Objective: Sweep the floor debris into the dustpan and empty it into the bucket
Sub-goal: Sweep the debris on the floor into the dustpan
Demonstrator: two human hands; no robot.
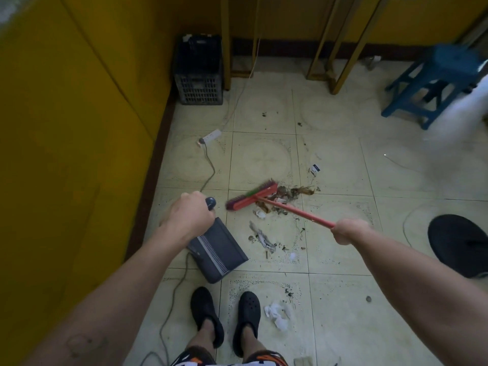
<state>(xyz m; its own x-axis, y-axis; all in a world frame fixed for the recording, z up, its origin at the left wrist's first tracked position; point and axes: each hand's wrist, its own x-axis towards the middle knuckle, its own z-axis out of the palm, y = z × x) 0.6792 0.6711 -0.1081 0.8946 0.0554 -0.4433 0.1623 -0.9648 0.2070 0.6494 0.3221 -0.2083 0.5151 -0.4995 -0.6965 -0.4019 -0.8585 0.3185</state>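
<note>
My left hand grips the upright handle of a dark grey dustpan that rests on the tiled floor just ahead of my feet. My right hand holds the red handle of a red broom, whose head touches the floor beyond the dustpan. Dry leaves and paper scraps, the debris pile, lie right beside the broom head. More crumpled scraps sit between broom and dustpan, and white paper bits lie by my right foot. A black bucket shows at the right edge.
A yellow wall runs along the left. A power strip and its cable trail across the floor past the dustpan. A black crate, yellow table legs and a blue stool stand at the far side.
</note>
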